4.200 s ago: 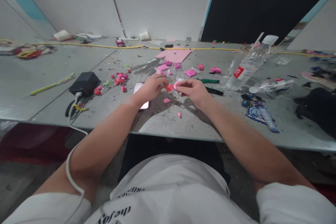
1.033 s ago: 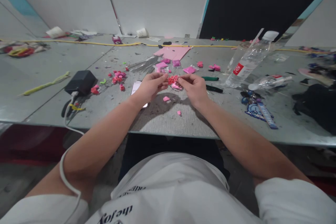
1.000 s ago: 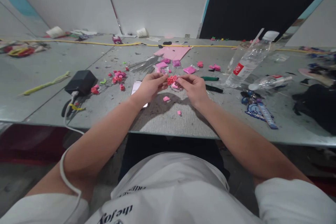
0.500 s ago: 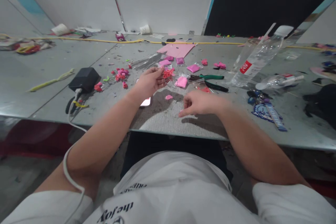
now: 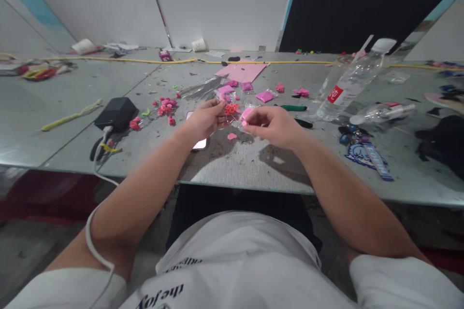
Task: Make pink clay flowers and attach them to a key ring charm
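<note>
My left hand (image 5: 209, 118) is closed on the thin wires of a bunch of small red clay flowers (image 5: 232, 108). Just to the right, my right hand (image 5: 270, 124) pinches a small pink piece of clay (image 5: 244, 123) between thumb and forefinger, near the flowers but apart from them. Below, on the table, lies a flat pink clay piece (image 5: 232, 136). A pink clay packet (image 5: 248, 113) is partly covered by my right hand. Under my left wrist a phone (image 5: 200, 144) with a lit screen shows in part.
Green-handled pliers (image 5: 294, 108) lie behind my right hand. Clear bottles (image 5: 350, 87) stand to the right, near a keychain (image 5: 366, 152). A black adapter (image 5: 115, 114) with a white cable sits left, beside finished-looking red flowers (image 5: 166, 105). Thin wires (image 5: 203, 88) and a pink sheet (image 5: 244, 72) lie farther back.
My right hand has risen from the table near its front edge and moved up toward the flowers, carrying the small pink piece. My left hand stays nearly in place with the bunch.
</note>
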`<state>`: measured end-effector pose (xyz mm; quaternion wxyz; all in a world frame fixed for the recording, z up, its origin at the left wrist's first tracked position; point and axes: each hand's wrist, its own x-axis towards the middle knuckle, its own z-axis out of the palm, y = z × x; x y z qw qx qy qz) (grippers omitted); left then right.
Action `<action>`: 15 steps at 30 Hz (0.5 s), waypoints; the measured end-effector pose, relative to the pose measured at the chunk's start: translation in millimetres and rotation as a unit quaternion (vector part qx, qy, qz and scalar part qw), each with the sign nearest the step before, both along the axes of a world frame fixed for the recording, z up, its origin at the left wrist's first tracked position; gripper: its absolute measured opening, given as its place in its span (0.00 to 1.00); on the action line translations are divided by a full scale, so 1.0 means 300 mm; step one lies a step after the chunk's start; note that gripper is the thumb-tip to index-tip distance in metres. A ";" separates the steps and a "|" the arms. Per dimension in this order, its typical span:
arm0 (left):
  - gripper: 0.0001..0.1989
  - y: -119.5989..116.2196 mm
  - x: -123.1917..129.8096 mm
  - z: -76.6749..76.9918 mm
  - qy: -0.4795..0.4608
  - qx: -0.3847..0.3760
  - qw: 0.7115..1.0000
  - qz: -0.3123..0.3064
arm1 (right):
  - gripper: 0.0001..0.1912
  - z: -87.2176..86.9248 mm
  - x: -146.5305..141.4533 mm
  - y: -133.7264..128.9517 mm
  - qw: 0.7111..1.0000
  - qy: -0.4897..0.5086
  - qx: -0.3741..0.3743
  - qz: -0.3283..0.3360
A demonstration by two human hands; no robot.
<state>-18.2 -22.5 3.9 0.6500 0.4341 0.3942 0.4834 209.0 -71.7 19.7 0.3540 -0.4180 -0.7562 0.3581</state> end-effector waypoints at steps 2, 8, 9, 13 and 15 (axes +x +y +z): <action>0.10 0.000 0.001 -0.002 0.001 0.005 1.000 -0.026 | 0.13 -0.018 -0.005 0.024 0.996 0.072 0.032 -0.043; 0.10 0.006 0.014 -0.018 0.007 0.010 0.999 -0.048 | 0.16 -0.073 -0.043 0.067 0.979 0.146 0.063 -0.131; 0.11 0.007 0.015 -0.022 0.004 0.012 0.999 -0.045 | 0.16 -0.080 -0.049 0.070 0.977 0.150 0.062 -0.140; 0.11 0.006 0.018 -0.030 -0.015 0.022 0.999 -0.042 | 0.11 -0.108 -0.068 0.080 0.972 0.164 0.067 -0.156; 0.10 0.004 0.017 -0.032 -0.024 0.030 0.998 -0.050 | 0.10 -0.123 -0.072 0.092 0.969 0.173 0.079 -0.158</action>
